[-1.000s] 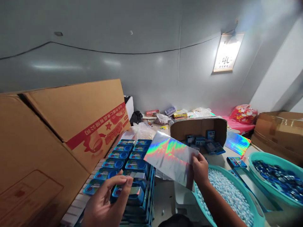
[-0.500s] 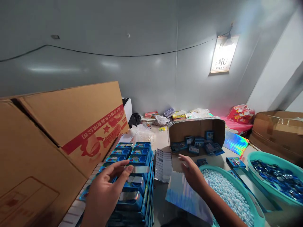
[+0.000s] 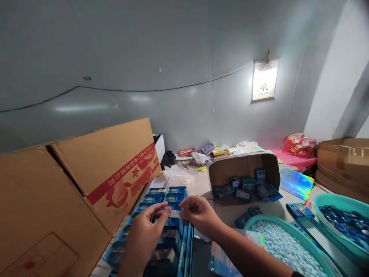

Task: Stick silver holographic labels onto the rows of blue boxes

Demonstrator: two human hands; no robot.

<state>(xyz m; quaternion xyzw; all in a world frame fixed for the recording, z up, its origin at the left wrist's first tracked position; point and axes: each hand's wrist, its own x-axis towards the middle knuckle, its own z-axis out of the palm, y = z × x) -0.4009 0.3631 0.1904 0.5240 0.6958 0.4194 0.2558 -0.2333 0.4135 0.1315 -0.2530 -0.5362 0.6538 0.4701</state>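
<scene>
Over the rows of small blue printed packs (image 3: 176, 190), my two hands come close together. My left hand (image 3: 145, 231) pinches one end of a short pale, slightly see-through strip (image 3: 174, 213) between thumb and fingers. At the strip's other end, the fingers of my right hand (image 3: 200, 216) are closed on it. Blue packs lie right beneath the strip; I cannot tell whether it touches one. Nearer packs carry similar shiny strips (image 3: 163, 254) on top, partly hidden by my left hand and wrist.
A large cardboard box (image 3: 121, 169) stands at left. An open carton (image 3: 243, 169) on its side holds several small blue boxes. At right are a turquoise basin (image 3: 253, 220) of pale pellets and another turquoise basin (image 3: 319, 198) of dark blue shiny pieces. Plastic bags (image 3: 177, 177) lie behind.
My right hand has moved left from in front of the carton to the strip and closed on its right end. My left hand still holds the strip. The camera view has tilted up.
</scene>
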